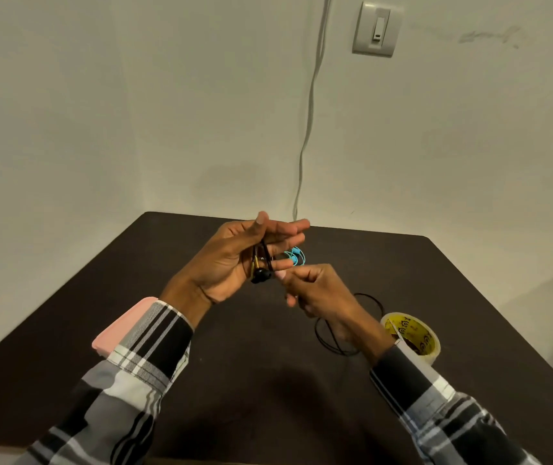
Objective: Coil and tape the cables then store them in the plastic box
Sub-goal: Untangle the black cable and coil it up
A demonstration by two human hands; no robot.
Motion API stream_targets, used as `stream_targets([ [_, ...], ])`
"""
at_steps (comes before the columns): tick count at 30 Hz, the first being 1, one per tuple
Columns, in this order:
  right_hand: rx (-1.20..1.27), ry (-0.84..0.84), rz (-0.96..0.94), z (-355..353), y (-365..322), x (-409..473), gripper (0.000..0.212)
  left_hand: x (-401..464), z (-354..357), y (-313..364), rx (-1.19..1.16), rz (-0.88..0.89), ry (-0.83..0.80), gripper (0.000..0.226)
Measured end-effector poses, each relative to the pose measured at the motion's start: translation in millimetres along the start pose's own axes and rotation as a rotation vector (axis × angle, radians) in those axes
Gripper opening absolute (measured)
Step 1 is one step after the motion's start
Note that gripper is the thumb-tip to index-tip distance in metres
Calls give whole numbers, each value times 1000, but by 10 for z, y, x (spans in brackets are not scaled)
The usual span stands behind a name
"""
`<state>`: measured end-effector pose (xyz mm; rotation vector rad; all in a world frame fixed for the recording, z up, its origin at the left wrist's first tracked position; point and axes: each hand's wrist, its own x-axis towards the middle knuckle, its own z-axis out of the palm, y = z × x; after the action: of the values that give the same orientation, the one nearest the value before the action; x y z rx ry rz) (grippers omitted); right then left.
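Dark brown surface (pixel 268 380) against a pale wall; items listed from your left to your right.

1. Pink flat object (pixel 124 325), at the left edge, partly under your left sleeve; whether it is the plastic box or its lid cannot be told.
2. Your left hand (pixel 231 263), raised above the surface, palm turned toward you, fingers extended toward the right. It carries the black cable (pixel 261 263): loops are wound around the fingers, with an earbud and a gold plug hanging at the palm.
3. Blue cable (pixel 295 256), lying on the surface just beyond your fingertips, apparently a small bundle.
4. Your right hand (pixel 315 293), just beside the left, fingers curled and pinching the black cable's free run at the coil. The loose tail drops behind this hand and lies in slack loops on the surface.
5. Tape roll (pixel 411 335), yellow-printed, on the surface next to your right wrist.

Note: the coil's long axis runs roughly upright across your left fingers. Winding looks unfinished. The tape is nearer to your right hand.
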<state>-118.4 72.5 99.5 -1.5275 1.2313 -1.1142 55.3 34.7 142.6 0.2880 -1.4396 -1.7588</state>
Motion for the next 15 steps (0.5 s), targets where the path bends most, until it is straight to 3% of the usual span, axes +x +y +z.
stream_targets([
  [4,-356,-113,-138,51,73,-100,35,80,-74,-72,149,-10,85,40],
  [7,-585,-105,-175,-50,-12,-169,31,91,-109,-127,415,-55,88,43],
  [11,-708,-90,-196,-263,-274,-263,29,91,-112,-167,753,-129,15,37],
  [15,-745,-54,-191,-457,-532,-291,14,93,-52,-159,839,-169,-89,35],
])
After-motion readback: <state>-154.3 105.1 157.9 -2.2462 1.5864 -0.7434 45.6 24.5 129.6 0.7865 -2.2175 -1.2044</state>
